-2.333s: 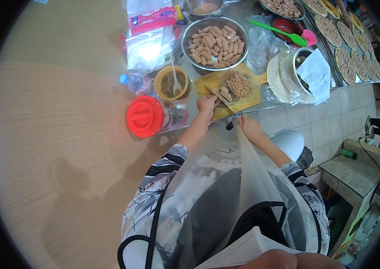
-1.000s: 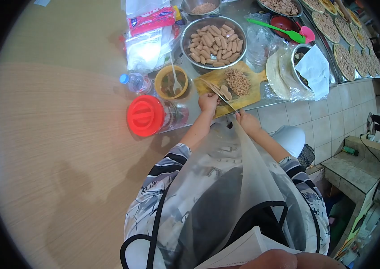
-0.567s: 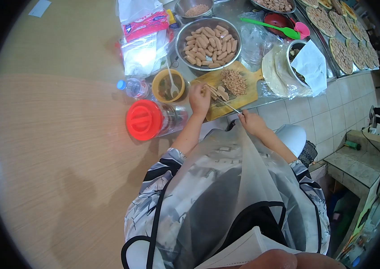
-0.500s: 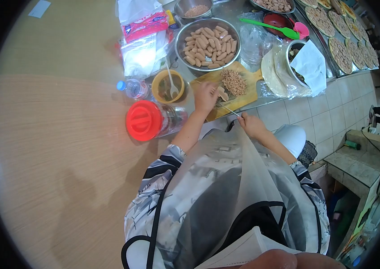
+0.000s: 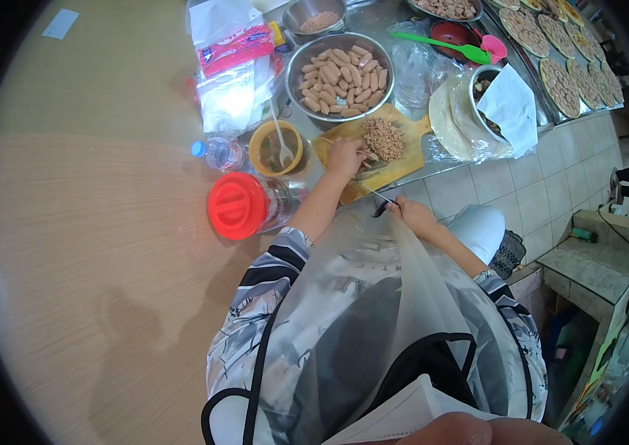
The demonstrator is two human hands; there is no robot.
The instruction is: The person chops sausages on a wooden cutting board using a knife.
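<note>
My right hand (image 5: 412, 215) is closed round the handle of a knife (image 5: 372, 191), whose blade points up and left over the near edge of a yellow cutting board (image 5: 406, 165). On the board, my left hand (image 5: 347, 156) has its fingers curled over pale sausage pieces, which it mostly hides. Beside those fingertips lies a heap of chopped sausage (image 5: 384, 139). Just beyond the board stands a steel bowl (image 5: 390, 63) of whole sausages (image 5: 340, 80).
Left of the board are a yellow bowl (image 5: 254, 152) with a spoon, a bottle (image 5: 223, 154) and a red-lidded jar (image 5: 238, 206). To the right sit a pot under white paper (image 5: 506, 111), a green spatula (image 5: 470, 53) and topped flatbreads (image 5: 560, 87).
My left hand lifted off the sausage pieces, moved back and came down over them beside the chopped heap. The knife has drawn back toward the board's near edge. The whole view has shifted slightly.
</note>
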